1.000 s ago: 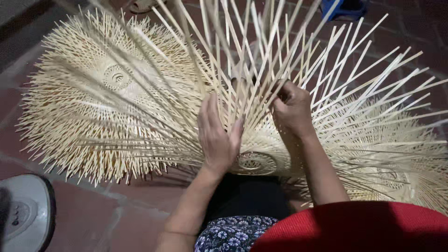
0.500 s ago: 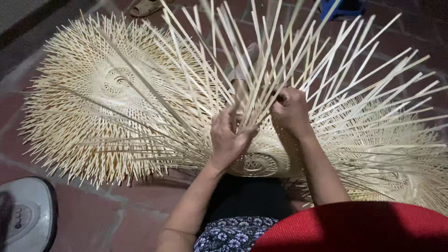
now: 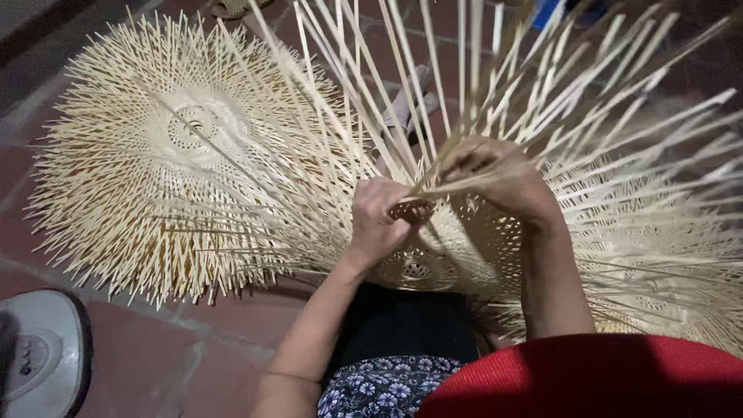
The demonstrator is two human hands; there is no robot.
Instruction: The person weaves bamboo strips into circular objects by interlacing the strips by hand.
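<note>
Reddish floor tiles (image 3: 147, 356) carry everything you see, and they are dim toward the upper left corner. You are sitting low, with a half-woven bamboo piece (image 3: 457, 248) resting against your lap near the bottom edge of the floor area in view; its loose strips (image 3: 402, 85) rise up and fan out to the top and right. Your left hand (image 3: 379, 220) is closed on a few of these strips just above the woven part, fingers curled, so the grip is narrow and holding strips. Your right hand (image 3: 495, 174) is just beside it, also pinched around strips, but the fingertips are hidden behind the bamboo and I cannot tell exactly how many strips it holds. The two hands are near, perhaps touching; the crossing strips cover that place.

On the left side lies a second woven bamboo disc (image 3: 178, 162), flat on the floor, with spiky strip ends all around. A white appliance (image 3: 39, 352) is cut off at the bottom left corner. A red round shape (image 3: 588, 379) blocks the bottom right. A foot in a sandal (image 3: 406, 104) shows only partly between the strips.
</note>
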